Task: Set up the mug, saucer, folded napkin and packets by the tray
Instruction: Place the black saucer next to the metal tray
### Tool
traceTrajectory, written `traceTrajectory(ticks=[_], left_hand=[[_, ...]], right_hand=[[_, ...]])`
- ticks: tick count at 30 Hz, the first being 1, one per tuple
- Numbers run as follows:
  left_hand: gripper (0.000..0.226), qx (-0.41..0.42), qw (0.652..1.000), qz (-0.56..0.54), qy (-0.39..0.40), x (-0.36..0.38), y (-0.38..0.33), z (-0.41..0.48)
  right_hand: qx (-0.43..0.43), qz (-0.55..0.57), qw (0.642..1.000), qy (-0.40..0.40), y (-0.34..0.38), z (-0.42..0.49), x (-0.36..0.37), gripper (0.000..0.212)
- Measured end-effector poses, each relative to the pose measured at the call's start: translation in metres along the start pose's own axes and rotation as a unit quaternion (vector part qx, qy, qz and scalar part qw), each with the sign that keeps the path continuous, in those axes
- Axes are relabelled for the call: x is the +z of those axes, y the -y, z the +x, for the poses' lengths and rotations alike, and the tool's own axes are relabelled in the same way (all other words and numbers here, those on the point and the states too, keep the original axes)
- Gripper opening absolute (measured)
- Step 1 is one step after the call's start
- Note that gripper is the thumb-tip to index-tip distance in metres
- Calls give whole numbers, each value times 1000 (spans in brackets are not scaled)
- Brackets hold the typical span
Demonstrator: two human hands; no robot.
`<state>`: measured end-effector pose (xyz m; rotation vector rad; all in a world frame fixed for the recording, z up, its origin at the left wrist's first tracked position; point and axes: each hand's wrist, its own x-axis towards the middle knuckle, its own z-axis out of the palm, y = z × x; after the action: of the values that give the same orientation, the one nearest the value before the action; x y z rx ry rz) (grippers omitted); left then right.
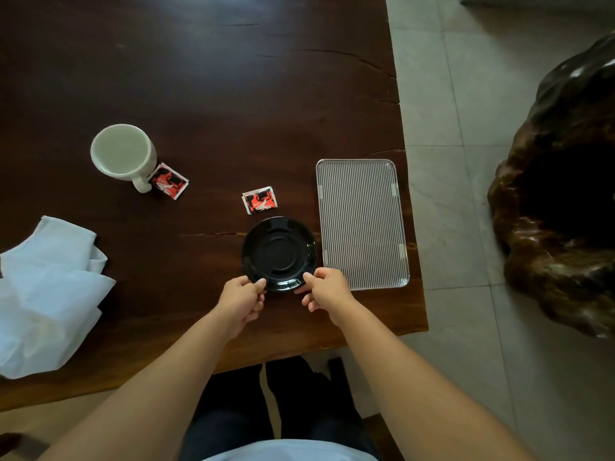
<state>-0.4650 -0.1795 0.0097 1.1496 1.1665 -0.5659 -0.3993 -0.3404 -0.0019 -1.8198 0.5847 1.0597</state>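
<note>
A black saucer [279, 252] lies on the dark wooden table just left of a ribbed rectangular tray [362, 224]. My left hand [242, 299] pinches its near-left rim and my right hand [324, 289] pinches its near-right rim. One red and black packet [260, 199] lies just beyond the saucer. A second packet [169, 182] rests against the handle of a white mug [123, 156] at the far left. A pale blue napkin [46, 294], loosely crumpled, sprawls at the left edge.
The table's right edge [414, 261] runs close beside the tray, with grey tiled floor beyond. A large dark gnarled wooden stump [562, 194] stands on the floor at right. The table's near edge sits just below my wrists.
</note>
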Motion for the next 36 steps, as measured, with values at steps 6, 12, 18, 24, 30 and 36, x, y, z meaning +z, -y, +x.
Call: traceTrajectory(ticks=[6, 12, 18, 24, 30, 36], left_hand=[[14, 10, 999, 28, -10, 2, -9, 4], [15, 22, 998, 50, -21, 3, -9, 12], [14, 31, 998, 58, -21, 4, -11, 18], [15, 43, 997, 60, -22, 3, -11, 21], [17, 50, 996, 70, -25, 3, -11, 22], [23, 54, 995, 76, -30, 4, -10, 19]], right_hand=[[23, 29, 999, -38, 2, 3, 9, 38], [30, 41, 997, -65, 1, 5, 15, 31], [20, 51, 996, -64, 4, 5, 14, 29], [18, 53, 996, -72, 5, 6, 17, 36], [21, 63, 995, -80, 7, 2, 18, 37], [18, 70, 994, -82, 5, 0, 20, 23]])
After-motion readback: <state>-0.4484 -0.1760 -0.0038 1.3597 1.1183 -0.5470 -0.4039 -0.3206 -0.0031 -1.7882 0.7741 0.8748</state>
